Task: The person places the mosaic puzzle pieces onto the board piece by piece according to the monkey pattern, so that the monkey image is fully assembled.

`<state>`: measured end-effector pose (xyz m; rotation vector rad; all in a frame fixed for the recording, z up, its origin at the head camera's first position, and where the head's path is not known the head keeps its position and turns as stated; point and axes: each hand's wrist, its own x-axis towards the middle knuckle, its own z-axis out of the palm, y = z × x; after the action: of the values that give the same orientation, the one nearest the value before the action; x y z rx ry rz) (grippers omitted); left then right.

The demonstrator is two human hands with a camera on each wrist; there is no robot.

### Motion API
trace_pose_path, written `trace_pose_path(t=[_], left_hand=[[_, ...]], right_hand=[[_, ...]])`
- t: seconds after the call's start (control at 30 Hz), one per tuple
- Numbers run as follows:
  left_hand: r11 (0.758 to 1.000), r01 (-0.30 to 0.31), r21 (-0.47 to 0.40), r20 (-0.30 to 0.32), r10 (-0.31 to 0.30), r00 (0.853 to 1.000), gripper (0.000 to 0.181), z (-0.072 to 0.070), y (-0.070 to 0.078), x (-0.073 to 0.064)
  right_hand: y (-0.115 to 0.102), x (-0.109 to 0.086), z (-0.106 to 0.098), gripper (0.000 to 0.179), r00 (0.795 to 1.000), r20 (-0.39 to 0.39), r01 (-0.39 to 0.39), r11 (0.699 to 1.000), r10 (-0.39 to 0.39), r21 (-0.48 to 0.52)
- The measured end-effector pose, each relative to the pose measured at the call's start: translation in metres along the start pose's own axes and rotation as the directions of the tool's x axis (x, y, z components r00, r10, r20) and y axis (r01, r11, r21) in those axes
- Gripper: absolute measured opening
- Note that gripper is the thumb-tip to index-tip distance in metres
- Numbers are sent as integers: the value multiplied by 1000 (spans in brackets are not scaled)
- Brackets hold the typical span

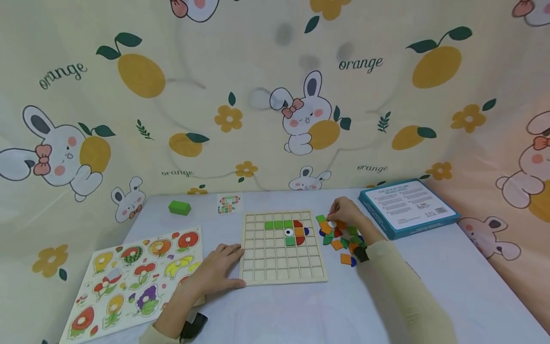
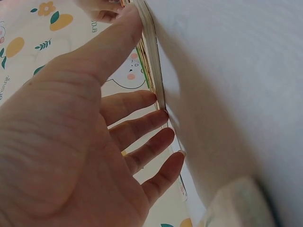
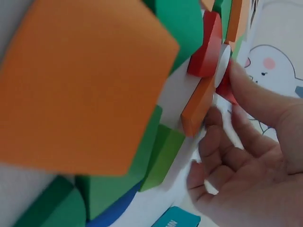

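A wooden grid board (image 1: 281, 265) lies flat on the table, with green squares, an eye disc, orange and red pieces and a blue half-round in its upper right cells. My left hand (image 1: 219, 270) steadies the board's left edge, its fingers fairly straight; in the left wrist view the thumb and fingertips touch the rim (image 2: 152, 52). Over the loose pile of coloured pieces (image 1: 336, 244), my right hand (image 1: 345, 212) pinches a red piece (image 3: 226, 90) between thumb and fingers. A white disc (image 3: 222, 66) sits right beside that piece. Fingers partly hide the red piece.
A fruit picture board (image 1: 124, 286) lies at the left, partly under the left forearm. Behind are a green block (image 1: 179, 208) and a small pattern card (image 1: 229, 204). A teal box (image 1: 410, 208) lies beyond the right forearm. A patterned curtain hangs at the back.
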<state>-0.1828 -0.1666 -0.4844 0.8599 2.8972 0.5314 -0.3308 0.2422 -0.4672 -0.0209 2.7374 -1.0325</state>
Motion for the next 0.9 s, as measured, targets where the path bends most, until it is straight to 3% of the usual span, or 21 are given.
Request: trace_pose_path(t=[0.13, 0.2, 0.3, 0.43, 0.67, 0.73, 0.9], left_hand=[[1000, 6, -1, 11, -6, 1000, 84, 1, 1, 0], [1000, 10, -1, 10, -10, 1000, 84, 1, 0, 0], [1000, 12, 1, 4, -12, 1000, 84, 1, 0, 0], [1000, 3, -3, 0, -3, 1000, 83, 1, 0, 1], [1000, 12, -7, 9, -12, 1000, 83, 1, 0, 1], [1000, 17, -5, 15, -17, 1000, 83, 1, 0, 1], [1000, 19, -7, 17, -19, 1000, 83, 1, 0, 1]], right_hand=[[-9, 3, 6, 10, 991, -112, 82, 991, -70, 103], [-20, 6, 10, 9, 986, -114, 132, 984, -119, 116], [-42, 10, 21, 12, 973, -40, 229, 967, -226, 107], [-76, 13, 47, 12, 931, 75, 346, 930, -357, 124], [-125, 16, 96, 11, 861, 218, 434, 887, -460, 159], [-134, 16, 104, 12, 856, 226, 443, 885, -465, 143], [-146, 17, 115, 12, 871, 201, 435, 894, -449, 111]])
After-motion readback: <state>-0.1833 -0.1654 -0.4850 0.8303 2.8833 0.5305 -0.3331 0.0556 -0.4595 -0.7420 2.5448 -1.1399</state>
